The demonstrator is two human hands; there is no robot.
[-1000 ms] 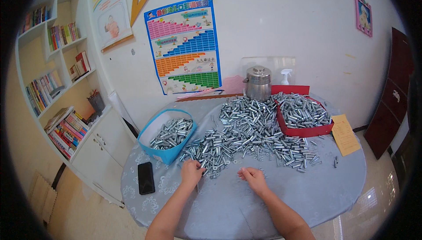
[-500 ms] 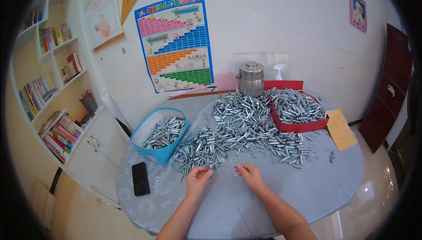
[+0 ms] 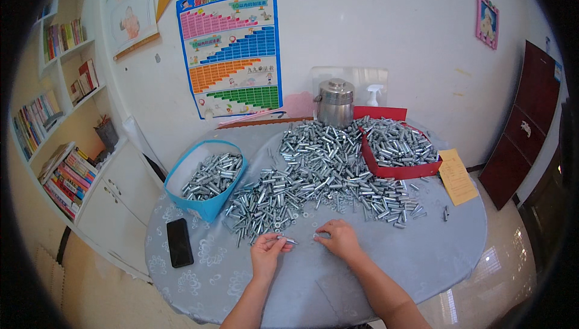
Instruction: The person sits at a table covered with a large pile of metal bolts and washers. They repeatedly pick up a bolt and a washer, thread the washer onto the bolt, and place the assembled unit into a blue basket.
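Both hands drew back from the sleeve pile [image 3: 325, 172] toward tabletop [image 3: 422, 256] near edge. Left hand [image 3: 268, 250] pinches one metal sleeve [image 3: 288, 240]; right hand [image 3: 339, 238] curled on small part, prob. washer — can't tell. Looks like assembly underway.

A short silvery metal tube [image 3: 288, 240] lies level, pinched at its left end.

Two bare forearms come in from the lower edge. No sleeve covers them up to the picture's edge. The left hand [image 3: 268, 253] and the right hand [image 3: 340, 240] are bare, without gloves.
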